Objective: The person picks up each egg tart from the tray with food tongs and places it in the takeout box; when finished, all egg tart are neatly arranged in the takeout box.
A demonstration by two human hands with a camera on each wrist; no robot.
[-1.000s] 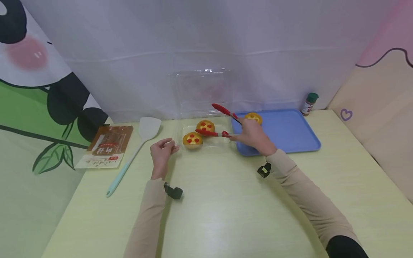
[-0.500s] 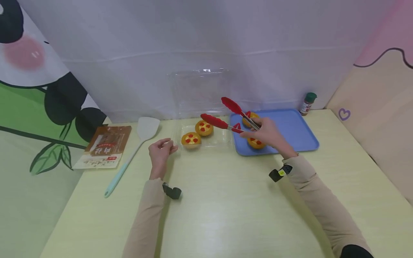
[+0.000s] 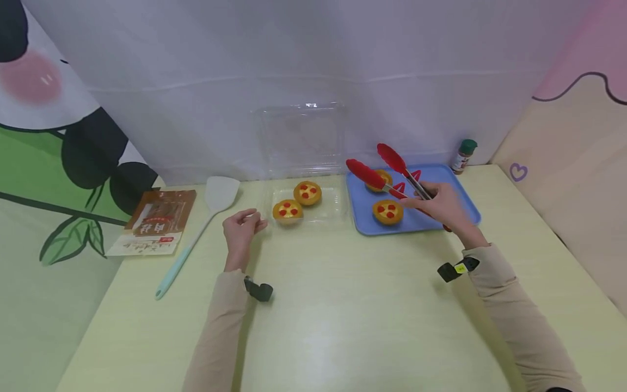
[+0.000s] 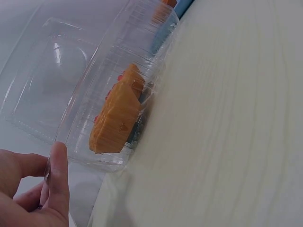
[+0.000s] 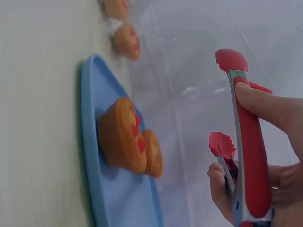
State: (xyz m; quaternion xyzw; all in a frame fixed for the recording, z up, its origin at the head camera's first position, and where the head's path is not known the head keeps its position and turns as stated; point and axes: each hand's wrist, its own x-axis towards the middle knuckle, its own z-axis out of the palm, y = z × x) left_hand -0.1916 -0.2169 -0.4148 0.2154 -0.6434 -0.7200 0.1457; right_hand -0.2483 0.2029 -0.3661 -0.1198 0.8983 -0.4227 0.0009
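My left hand (image 3: pixel 240 234) pinches the left edge of a clear plastic clamshell box (image 4: pixel 78 101), thumb and fingers at its rim. The box's lid (image 3: pixel 303 136) stands raised against the backdrop. Inside the box lie two yellow tarts (image 3: pixel 288 210) with red bits on top. My right hand (image 3: pixel 443 209) grips red-tipped tongs (image 3: pixel 364 173) above the blue tray (image 3: pixel 436 171). The tongs' tips are spread apart, nothing between them. On the tray's left part sit a front tart (image 3: pixel 387 212) and a back tart (image 3: pixel 386 176), the latter partly covered by the tongs.
A white turner (image 3: pixel 221 195) with a mint handle lies left of my left hand, beside a brown-and-white food packet (image 3: pixel 159 220). A small green-capped seasoning bottle (image 3: pixel 462 158) stands behind the tray's right corner. Cloth backdrops (image 3: pixel 210 125) rise behind the table (image 3: pixel 333 305).
The right hand has moved right with the tongs, from over the box to over the tray. The front tart has come into view on the tray. The left hand keeps its place.
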